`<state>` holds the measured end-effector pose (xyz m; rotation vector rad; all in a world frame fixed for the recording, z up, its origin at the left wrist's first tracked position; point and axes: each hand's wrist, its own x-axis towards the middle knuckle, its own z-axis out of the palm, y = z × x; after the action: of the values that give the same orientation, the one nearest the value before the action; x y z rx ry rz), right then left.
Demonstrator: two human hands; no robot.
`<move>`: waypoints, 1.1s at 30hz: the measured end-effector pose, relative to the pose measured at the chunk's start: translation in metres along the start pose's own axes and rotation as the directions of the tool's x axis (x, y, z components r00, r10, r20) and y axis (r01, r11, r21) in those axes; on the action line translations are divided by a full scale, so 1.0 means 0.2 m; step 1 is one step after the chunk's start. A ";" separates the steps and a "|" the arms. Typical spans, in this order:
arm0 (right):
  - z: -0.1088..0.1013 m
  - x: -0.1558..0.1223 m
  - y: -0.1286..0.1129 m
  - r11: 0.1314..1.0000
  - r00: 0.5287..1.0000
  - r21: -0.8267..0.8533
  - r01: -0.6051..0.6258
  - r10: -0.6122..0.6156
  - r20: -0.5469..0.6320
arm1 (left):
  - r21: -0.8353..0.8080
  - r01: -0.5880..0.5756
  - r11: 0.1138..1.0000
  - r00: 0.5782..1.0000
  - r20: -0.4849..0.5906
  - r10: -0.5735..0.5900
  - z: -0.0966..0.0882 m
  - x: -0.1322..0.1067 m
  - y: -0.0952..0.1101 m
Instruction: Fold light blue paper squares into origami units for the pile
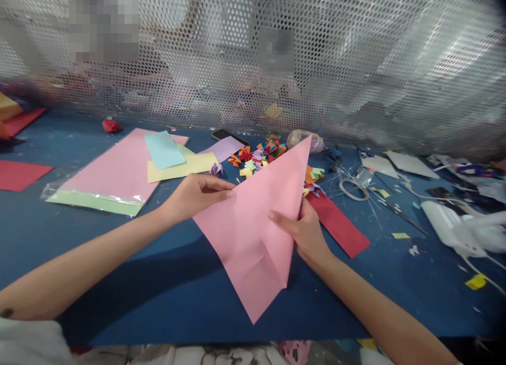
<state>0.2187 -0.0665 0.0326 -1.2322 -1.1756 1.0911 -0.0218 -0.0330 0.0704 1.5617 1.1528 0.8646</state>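
Note:
A large pink sheet of paper (253, 217), creased and partly folded, is held up at a slant above the blue table (158, 291). My left hand (197, 196) pinches its left edge between thumb and fingers. At the right edge my right hand (304, 230) grips it, thumb on the near face and fingers behind, mostly hidden. Just beyond the sheet lies a pile of small colourful folded-paper pieces (249, 167), partly covered by it. A red paper strip (342, 225) rests on the table beside my right hand.
At left lies a plastic-wrapped pack of pink paper (106, 170), with a light blue sheet (164, 149) and a yellow sheet (185, 166) on it. Behind are a phone (229, 137) and a perforated metal panel (221, 65). A white glue gun (454, 228), scissors (407, 217) and a tape ring (353, 189) lie right.

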 end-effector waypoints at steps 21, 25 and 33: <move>-0.01 0.11 0.02 0.967 0.977 0.151 -0.204 0.191 0.099 | -0.103 0.066 0.992 0.984 -0.161 -0.082 -0.08 0.12 -0.15; 0.02 0.07 0.03 0.942 0.927 0.134 -0.308 0.265 0.267 | -0.143 0.061 0.988 0.978 -0.190 -0.088 -0.08 0.12 -0.15; -0.06 0.14 0.00 0.967 0.965 0.116 -0.226 0.206 0.159 | -0.129 -0.031 0.991 0.939 -0.344 -0.015 -0.17 0.14 -0.09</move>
<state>0.2337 -0.0390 0.0338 -1.2125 -1.0746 1.4212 -0.0488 0.0041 0.0614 1.3388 1.3046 1.2308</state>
